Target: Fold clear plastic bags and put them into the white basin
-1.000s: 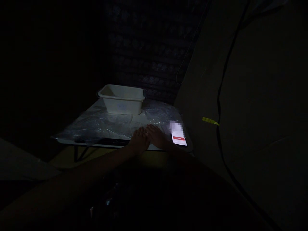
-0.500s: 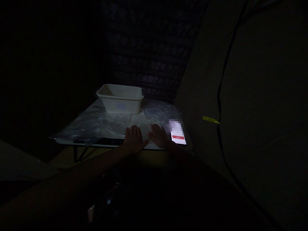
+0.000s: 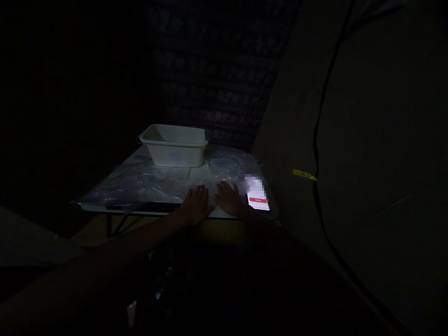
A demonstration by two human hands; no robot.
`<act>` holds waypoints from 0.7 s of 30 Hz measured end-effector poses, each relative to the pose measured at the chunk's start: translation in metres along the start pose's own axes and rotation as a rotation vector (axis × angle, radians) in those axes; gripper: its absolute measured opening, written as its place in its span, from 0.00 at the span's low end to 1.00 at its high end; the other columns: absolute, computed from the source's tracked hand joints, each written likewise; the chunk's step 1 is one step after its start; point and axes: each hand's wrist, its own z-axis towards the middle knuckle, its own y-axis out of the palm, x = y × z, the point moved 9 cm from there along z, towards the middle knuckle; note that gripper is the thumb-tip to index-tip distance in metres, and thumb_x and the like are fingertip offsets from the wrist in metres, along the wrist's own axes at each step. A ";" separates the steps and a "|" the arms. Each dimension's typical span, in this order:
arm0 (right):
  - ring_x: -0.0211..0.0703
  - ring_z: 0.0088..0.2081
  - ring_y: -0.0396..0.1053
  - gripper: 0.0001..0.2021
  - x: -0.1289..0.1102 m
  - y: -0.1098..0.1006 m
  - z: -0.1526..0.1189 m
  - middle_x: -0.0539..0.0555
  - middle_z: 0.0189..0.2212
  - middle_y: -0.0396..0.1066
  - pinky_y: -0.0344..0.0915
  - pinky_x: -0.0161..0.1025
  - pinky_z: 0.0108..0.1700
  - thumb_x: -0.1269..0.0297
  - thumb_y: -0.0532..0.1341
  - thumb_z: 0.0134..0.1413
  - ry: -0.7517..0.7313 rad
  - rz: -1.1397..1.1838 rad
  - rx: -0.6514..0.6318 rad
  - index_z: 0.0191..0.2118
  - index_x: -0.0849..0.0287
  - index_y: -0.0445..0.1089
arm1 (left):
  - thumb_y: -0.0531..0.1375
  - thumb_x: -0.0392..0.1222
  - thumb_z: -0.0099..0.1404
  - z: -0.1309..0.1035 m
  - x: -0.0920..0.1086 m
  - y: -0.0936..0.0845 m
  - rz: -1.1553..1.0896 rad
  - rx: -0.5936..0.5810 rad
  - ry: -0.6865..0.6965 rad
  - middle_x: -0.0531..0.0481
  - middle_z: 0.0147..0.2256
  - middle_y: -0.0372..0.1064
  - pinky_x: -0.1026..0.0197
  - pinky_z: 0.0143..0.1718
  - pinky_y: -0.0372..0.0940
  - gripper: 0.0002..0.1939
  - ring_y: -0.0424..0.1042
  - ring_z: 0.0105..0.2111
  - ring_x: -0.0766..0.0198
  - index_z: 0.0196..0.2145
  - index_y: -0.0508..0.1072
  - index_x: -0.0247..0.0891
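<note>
My left hand (image 3: 196, 203) lies flat near the front edge of a small white table (image 3: 206, 176), its fingers stretched forward and holding nothing. Close beside it, my right hand (image 3: 228, 198) also rests palm down with fingers extended. Clear plastic sheeting (image 3: 157, 179) covers much of the tabletop around and beyond both hands. Just right of my right hand lies a phone (image 3: 258, 204) with a bright screen and a red bar on it. Farther back on the table stands a white rectangular tub (image 3: 178, 155); its inside is mostly dark.
The room is very dark. To the right hangs a pale sheet or wall (image 3: 378, 140) with a black cord (image 3: 315, 140) and a yellow tag (image 3: 304, 175). Behind the table is a patterned dark curtain or wall (image 3: 217, 84). A folding table leg (image 3: 109, 225) shows below.
My left hand has shifted slightly right and its fingers are closer together. The right hand stays almost in place. The whole view has moved a little; tub and phone lie as before.
</note>
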 end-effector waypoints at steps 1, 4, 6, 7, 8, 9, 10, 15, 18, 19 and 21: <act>0.46 0.53 0.44 0.22 0.001 -0.003 -0.001 0.59 0.52 0.49 0.41 0.52 0.50 0.58 0.40 0.52 0.025 0.017 -0.006 0.51 0.62 0.50 | 0.37 0.52 0.58 0.000 -0.006 0.000 0.010 0.001 -0.019 0.33 0.53 0.42 0.48 0.48 0.40 0.32 0.40 0.53 0.51 0.51 0.49 0.22; 0.45 0.53 0.46 0.19 0.003 -0.010 -0.001 0.56 0.53 0.48 0.44 0.53 0.49 0.60 0.40 0.53 0.080 0.102 -0.072 0.49 0.57 0.53 | 0.38 0.52 0.57 0.001 -0.025 -0.010 0.053 0.050 -0.069 0.32 0.52 0.45 0.45 0.46 0.40 0.31 0.43 0.52 0.49 0.50 0.52 0.23; 0.46 0.52 0.49 0.18 0.006 -0.016 0.000 0.56 0.52 0.49 0.46 0.53 0.48 0.61 0.40 0.53 0.122 0.183 -0.092 0.48 0.57 0.54 | 0.41 0.50 0.57 0.001 -0.026 -0.027 0.075 0.130 -0.018 0.33 0.50 0.50 0.46 0.45 0.43 0.27 0.48 0.50 0.50 0.48 0.54 0.26; 0.46 0.51 0.51 0.19 0.009 -0.021 0.001 0.56 0.51 0.52 0.48 0.51 0.48 0.60 0.40 0.53 0.153 0.229 -0.078 0.49 0.58 0.54 | 0.42 0.48 0.57 0.001 -0.020 -0.036 0.076 0.165 0.046 0.34 0.48 0.53 0.49 0.45 0.46 0.25 0.51 0.48 0.52 0.47 0.57 0.27; 0.46 0.49 0.54 0.19 0.013 -0.025 0.001 0.58 0.49 0.55 0.50 0.49 0.47 0.60 0.40 0.53 0.189 0.268 -0.052 0.49 0.59 0.53 | 0.44 0.45 0.57 0.000 -0.008 -0.042 0.062 0.164 0.149 0.36 0.44 0.59 0.53 0.43 0.49 0.21 0.56 0.45 0.55 0.43 0.60 0.29; 0.45 0.48 0.56 0.21 0.018 -0.030 0.002 0.58 0.47 0.58 0.52 0.46 0.46 0.59 0.39 0.53 0.226 0.302 -0.021 0.50 0.60 0.52 | 0.45 0.43 0.56 -0.002 0.008 -0.044 0.046 0.126 0.272 0.39 0.38 0.64 0.56 0.39 0.52 0.17 0.61 0.39 0.58 0.38 0.65 0.30; 0.44 0.47 0.58 0.21 0.023 -0.033 0.001 0.59 0.45 0.60 0.54 0.43 0.45 0.58 0.38 0.53 0.262 0.331 0.010 0.50 0.62 0.51 | 0.45 0.41 0.56 -0.005 0.021 -0.047 0.034 0.111 0.359 0.41 0.34 0.66 0.57 0.37 0.54 0.15 0.63 0.35 0.60 0.33 0.67 0.31; 0.42 0.45 0.59 0.22 0.035 -0.039 -0.001 0.58 0.42 0.63 0.56 0.38 0.44 0.58 0.40 0.52 0.328 0.463 0.106 0.49 0.64 0.54 | 0.49 0.35 0.54 -0.015 0.057 -0.053 0.060 0.120 0.427 0.41 0.26 0.66 0.57 0.31 0.55 0.09 0.64 0.27 0.60 0.23 0.67 0.31; 0.44 0.45 0.60 0.21 0.037 -0.041 -0.004 0.59 0.42 0.64 0.55 0.39 0.44 0.59 0.42 0.52 0.327 0.522 0.141 0.48 0.64 0.55 | 0.49 0.31 0.53 -0.020 0.065 -0.046 0.065 0.076 0.461 0.41 0.27 0.66 0.58 0.30 0.55 0.08 0.65 0.28 0.60 0.26 0.67 0.31; 0.44 0.45 0.60 0.21 0.037 -0.042 -0.004 0.59 0.41 0.64 0.55 0.39 0.45 0.59 0.42 0.51 0.322 0.540 0.154 0.48 0.64 0.56 | 0.49 0.30 0.52 -0.020 0.066 -0.044 0.072 0.066 0.467 0.41 0.27 0.66 0.58 0.30 0.55 0.08 0.65 0.28 0.60 0.26 0.67 0.31; 0.43 0.45 0.59 0.19 0.039 -0.042 -0.005 0.59 0.41 0.64 0.54 0.39 0.45 0.60 0.43 0.51 0.317 0.581 0.182 0.46 0.63 0.58 | 0.49 0.28 0.51 -0.020 0.065 -0.043 0.083 0.056 0.469 0.40 0.28 0.67 0.58 0.30 0.55 0.08 0.65 0.30 0.59 0.27 0.67 0.30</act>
